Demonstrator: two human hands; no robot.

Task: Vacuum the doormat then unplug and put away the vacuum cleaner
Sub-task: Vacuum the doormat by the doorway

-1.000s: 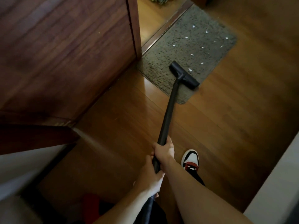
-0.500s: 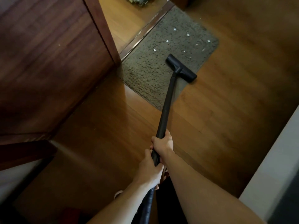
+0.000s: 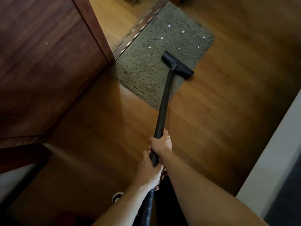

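Note:
A grey-green speckled doormat [image 3: 146, 75] lies on the wooden floor by a doorway threshold, with several small white scraps [image 3: 162, 38] scattered over its far half. The black vacuum nozzle [image 3: 177, 64] rests on the mat's right part, its right end near the mat's edge. A long black wand [image 3: 163, 103] runs from the nozzle back to me. My right hand [image 3: 161, 144] grips the wand higher up; my left hand [image 3: 149, 172] grips it just below, where the ribbed hose [image 3: 147, 207] begins. The vacuum's body and plug are out of view.
A dark wooden door [image 3: 48, 62] stands open on the left, its edge next to the mat. A metal threshold strip [image 3: 140, 25] runs along the mat's far-left side. A white wall [image 3: 276, 152] rises at the right. A shoe tip [image 3: 117, 196] shows below my left arm.
The nozzle has slid right and toward me across the mat, now near its right edge. My view has shifted, so the door takes less of the frame. Both hands keep their grip.

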